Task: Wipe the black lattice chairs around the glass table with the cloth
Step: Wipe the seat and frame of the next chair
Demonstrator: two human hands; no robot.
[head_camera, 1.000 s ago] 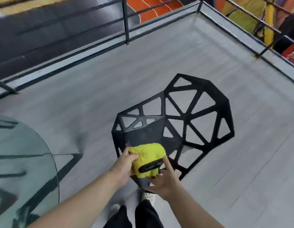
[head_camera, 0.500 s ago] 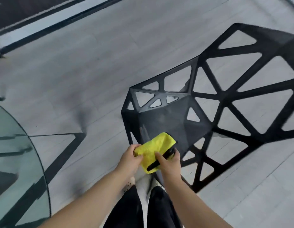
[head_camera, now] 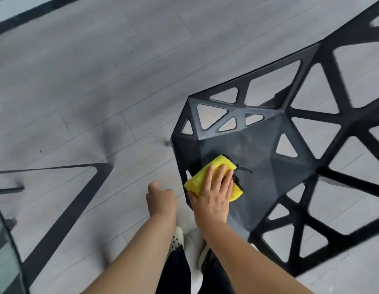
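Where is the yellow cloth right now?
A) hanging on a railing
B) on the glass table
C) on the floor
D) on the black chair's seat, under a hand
D: the right hand lies flat on the yellow cloth, pressing it onto the seat of the black lattice chair.

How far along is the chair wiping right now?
Done: nothing clearly wiped; the black lattice chair's seat looks dusty beyond the yellow cloth. In hand: the right hand presses it flat there; the left hand holds nothing. Left: the backrest lattice, and any other chairs, out of view.
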